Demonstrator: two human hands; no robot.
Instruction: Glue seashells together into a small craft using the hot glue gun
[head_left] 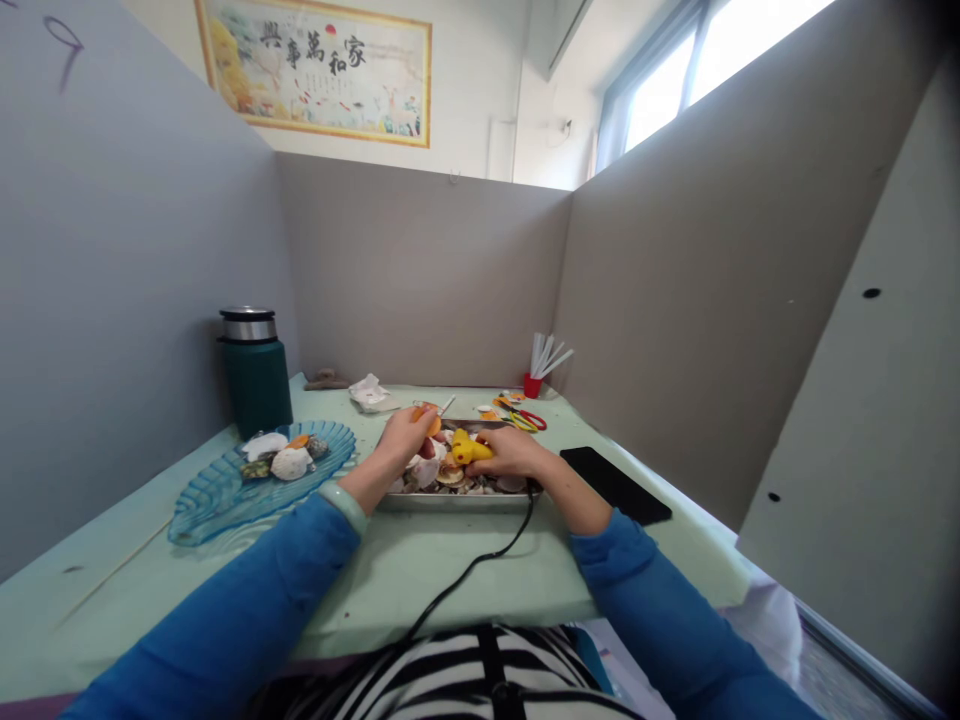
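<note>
My right hand (512,452) is wrapped round a yellow hot glue gun (466,449) with a black cord (480,562). It is just above a metal tray (457,502) filled with seashells (450,474). Over the tray's left side, my left hand (405,440) pinches an orange shell (434,426). A short white stick (448,405) pokes up beside those fingertips; whether the hand holds it I cannot tell. The glue gun's tip points toward my left hand, and its contact with the shell is not clear.
At left, a blue leaf-shaped dish (217,508) bears several shells, with a green bottle (256,375) behind. White sticks stand in a red cup (532,385) near scissors (525,415). A black flat object (615,485) lies right. Crumpled tissue (370,392) sits at the back; partitions enclose the table.
</note>
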